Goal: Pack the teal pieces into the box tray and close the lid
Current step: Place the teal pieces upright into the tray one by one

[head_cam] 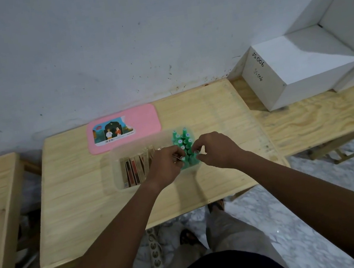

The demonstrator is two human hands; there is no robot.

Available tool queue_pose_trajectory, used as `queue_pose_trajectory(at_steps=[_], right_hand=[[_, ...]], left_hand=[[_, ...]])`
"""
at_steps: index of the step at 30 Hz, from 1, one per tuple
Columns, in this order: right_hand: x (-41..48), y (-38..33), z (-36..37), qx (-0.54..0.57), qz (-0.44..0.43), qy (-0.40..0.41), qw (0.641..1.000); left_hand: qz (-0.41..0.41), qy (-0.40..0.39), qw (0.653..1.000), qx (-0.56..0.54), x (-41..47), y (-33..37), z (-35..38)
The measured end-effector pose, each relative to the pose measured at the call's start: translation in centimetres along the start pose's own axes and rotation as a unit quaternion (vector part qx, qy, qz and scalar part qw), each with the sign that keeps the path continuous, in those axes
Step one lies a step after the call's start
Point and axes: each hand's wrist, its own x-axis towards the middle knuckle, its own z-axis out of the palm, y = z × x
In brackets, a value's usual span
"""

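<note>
Both hands are pinched down on the last row of teal pieces (185, 148): left hand (164, 165) has thumb and finger closed on the top of the nearest one, right hand (216, 151) is nipping the one next to it. From where I'm watching, the pieces stand upright, bunched at the right end of the clear box tray (118, 179), with wooden tiles (135, 170) filling the left part. Looks like packing's nearly done, though I can't really tell if any are left outside. Pink lid (124, 128) lies flat on the table (86, 211) just behind the tray, so closing is what's left.
</note>
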Motion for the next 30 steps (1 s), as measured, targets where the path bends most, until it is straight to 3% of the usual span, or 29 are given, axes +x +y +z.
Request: queue_pose_trajectory(at_steps=[6, 12, 20, 30], right_hand=[[0.2, -0.1, 1.1, -0.109, -0.038, 0.016, 0.993], [0.9, -0.6, 1.2, -0.145, -0.024, 0.01, 0.989], [1.8, -1.2, 0.7, -0.146, 0.002, -0.013, 0.989], [2.0, -0.7, -0.2, -0.124, -0.01, -0.042, 0.991]], left_hand=[[0.004, -0.002, 1.0, 0.004, 0.4, -0.2, 0.8], [0.002, 0.004, 1.0, 0.012, 0.7, 0.0, 1.1], [0.017, 0.014, 1.0, 0.004, 0.5, 0.2, 0.8], [-0.02, -0.012, 0.999, -0.042, 0.8, -0.3, 0.5]])
